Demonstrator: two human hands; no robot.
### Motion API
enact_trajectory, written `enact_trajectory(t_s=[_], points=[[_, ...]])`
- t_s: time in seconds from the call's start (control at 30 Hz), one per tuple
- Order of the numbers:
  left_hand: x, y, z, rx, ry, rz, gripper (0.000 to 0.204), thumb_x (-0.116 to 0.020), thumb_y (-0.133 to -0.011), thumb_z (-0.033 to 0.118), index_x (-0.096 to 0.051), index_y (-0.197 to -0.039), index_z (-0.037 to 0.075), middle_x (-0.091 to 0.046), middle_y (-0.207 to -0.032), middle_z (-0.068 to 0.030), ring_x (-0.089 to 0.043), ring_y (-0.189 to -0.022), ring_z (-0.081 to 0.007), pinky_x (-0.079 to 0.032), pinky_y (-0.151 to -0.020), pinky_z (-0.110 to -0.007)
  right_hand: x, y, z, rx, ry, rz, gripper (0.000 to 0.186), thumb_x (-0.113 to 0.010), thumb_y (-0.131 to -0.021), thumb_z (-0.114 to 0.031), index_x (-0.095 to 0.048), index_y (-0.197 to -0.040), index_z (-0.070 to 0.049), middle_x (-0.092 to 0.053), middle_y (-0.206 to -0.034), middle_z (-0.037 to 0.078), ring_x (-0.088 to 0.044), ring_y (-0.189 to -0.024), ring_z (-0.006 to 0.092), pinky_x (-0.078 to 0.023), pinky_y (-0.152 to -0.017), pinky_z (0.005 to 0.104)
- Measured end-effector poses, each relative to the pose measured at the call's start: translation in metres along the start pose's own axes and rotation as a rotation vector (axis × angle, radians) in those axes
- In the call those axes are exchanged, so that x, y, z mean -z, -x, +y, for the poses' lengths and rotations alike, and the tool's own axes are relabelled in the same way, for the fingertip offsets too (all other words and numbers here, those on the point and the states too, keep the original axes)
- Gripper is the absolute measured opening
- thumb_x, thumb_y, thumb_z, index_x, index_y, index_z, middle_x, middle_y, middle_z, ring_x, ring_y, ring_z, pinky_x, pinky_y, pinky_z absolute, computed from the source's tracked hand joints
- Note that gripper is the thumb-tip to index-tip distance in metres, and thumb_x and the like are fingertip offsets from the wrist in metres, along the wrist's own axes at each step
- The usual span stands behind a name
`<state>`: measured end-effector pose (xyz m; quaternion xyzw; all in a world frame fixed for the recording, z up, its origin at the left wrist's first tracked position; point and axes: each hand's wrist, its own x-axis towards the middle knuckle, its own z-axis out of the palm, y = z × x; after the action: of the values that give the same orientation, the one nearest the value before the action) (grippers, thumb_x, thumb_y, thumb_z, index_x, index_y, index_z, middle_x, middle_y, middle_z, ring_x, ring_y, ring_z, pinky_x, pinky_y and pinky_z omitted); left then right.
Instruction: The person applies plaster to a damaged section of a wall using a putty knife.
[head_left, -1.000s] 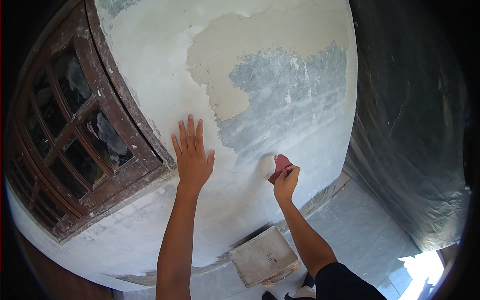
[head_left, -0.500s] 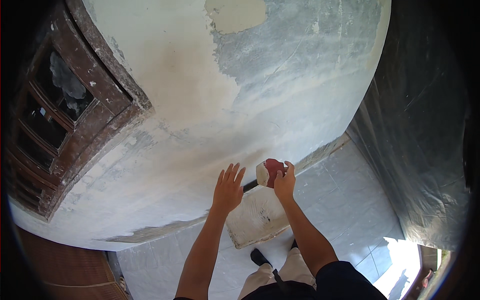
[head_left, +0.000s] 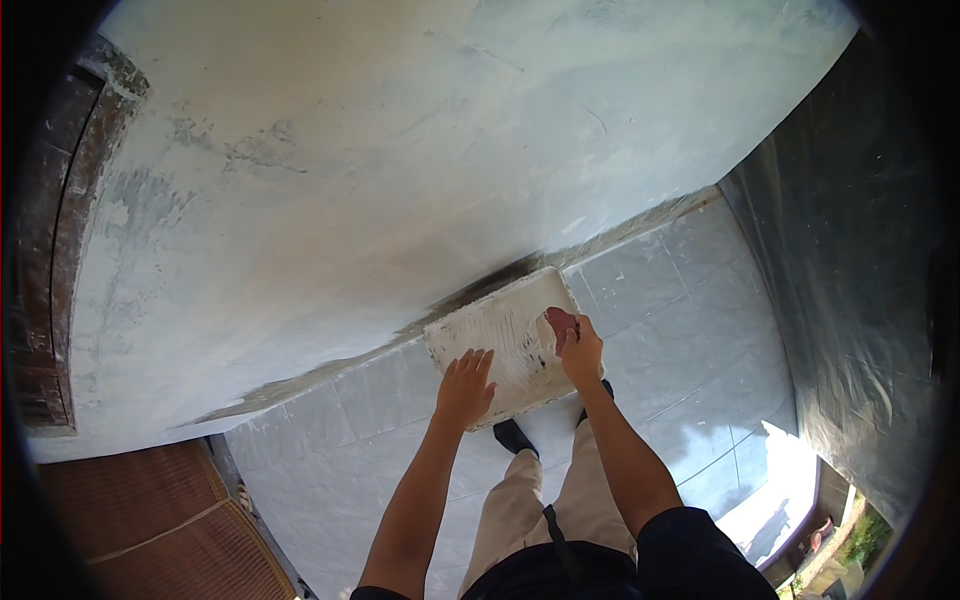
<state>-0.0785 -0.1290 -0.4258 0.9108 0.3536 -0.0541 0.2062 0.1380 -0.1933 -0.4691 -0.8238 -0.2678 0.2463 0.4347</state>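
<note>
In my right hand [head_left: 582,350] is a red putty spreader [head_left: 560,322], its edge coated in cream-coloured putty. I hold it over the right side of a shallow rectangular tray [head_left: 470,322], whose pale inside is smeared with streaky putty. My left hand [head_left: 466,388] is open, fingers stretched out over the tray's near left part; whether it touches the tray I cannot tell. Beyond the tray rises a wall [head_left: 350,190] covered in patchy white and grey filler, with a bare, darker strip along its foot.
Grey sheeting with seam lines covers the floor [head_left: 660,320], where my feet [head_left: 515,437] stand close to the tray. A brown wooden window frame [head_left: 85,200] is at the left. Dark plastic sheeting [head_left: 850,240] hangs on the right. A reddish-brown woven mat [head_left: 150,510] lies lower left.
My right hand has brought the spreader down from beside the wall to over the tray. My left hand has also come down toward the tray. The view has tilted lower.
</note>
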Motion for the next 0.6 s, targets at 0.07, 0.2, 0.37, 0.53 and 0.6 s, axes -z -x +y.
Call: enact_trajectory(t_s=[0.07,0.2,0.37,0.53,0.6], points=[[-0.015,0.003,-0.001,0.019,0.02,-0.052,0.06,-0.065,-0.084,0.02,-0.041,-0.136,0.002,-0.05,-0.136,-0.0178,-0.044,-0.129,-0.0349,-0.036,-0.106,-0.045,-0.005,0.001,0.012,0.029,0.052,-0.024,0.024,-0.057,-0.087,-0.005,-0.059,-0.111,-0.003,-0.067,-0.096,0.024,-0.064,-0.09,0.0431,-0.05,-0.078,0.0452],[-0.041,0.005,0.0,0.033,0.032,-0.102,0.06,-0.065,-0.084,0.02,-0.041,-0.136,0.001,-0.05,-0.135,-0.0178,-0.044,-0.129,-0.0344,-0.037,-0.105,-0.045,-0.014,0.001,0.027,0.063,0.111,-0.094,0.026,-0.057,-0.087,-0.004,-0.061,-0.113,-0.005,-0.066,-0.093,0.026,-0.063,-0.09,0.0449,-0.049,-0.075,0.0495],[-0.062,0.004,0.0,0.046,0.05,-0.161,0.061,-0.064,-0.085,0.024,-0.04,-0.138,0.005,-0.05,-0.136,-0.0147,-0.043,-0.131,-0.0313,-0.036,-0.107,-0.047,-0.024,-0.003,0.038,0.102,0.082,-0.118,0.025,-0.055,-0.088,-0.001,-0.061,-0.111,-0.003,-0.064,-0.094,0.026,-0.061,-0.092,0.0448,-0.049,-0.074,0.0486],[-0.071,0.005,-0.002,0.059,0.048,-0.167,0.061,-0.064,-0.085,0.023,-0.041,-0.137,0.003,-0.049,-0.136,-0.0169,-0.043,-0.13,-0.0336,-0.036,-0.106,-0.047,-0.034,-0.003,0.046,0.111,0.062,-0.138,0.025,-0.053,-0.088,0.001,-0.061,-0.112,-0.003,-0.064,-0.094,0.026,-0.061,-0.093,0.0439,-0.05,-0.073,0.0476],[-0.073,0.008,-0.004,0.056,0.055,-0.165,0.06,-0.065,-0.084,0.021,-0.041,-0.136,0.002,-0.049,-0.135,-0.019,-0.044,-0.129,-0.0355,-0.036,-0.105,-0.045,-0.039,-0.003,0.05,0.124,0.058,-0.12,0.025,-0.054,-0.088,0.002,-0.061,-0.111,-0.003,-0.064,-0.095,0.026,-0.061,-0.093,0.0436,-0.05,-0.073,0.0472]])
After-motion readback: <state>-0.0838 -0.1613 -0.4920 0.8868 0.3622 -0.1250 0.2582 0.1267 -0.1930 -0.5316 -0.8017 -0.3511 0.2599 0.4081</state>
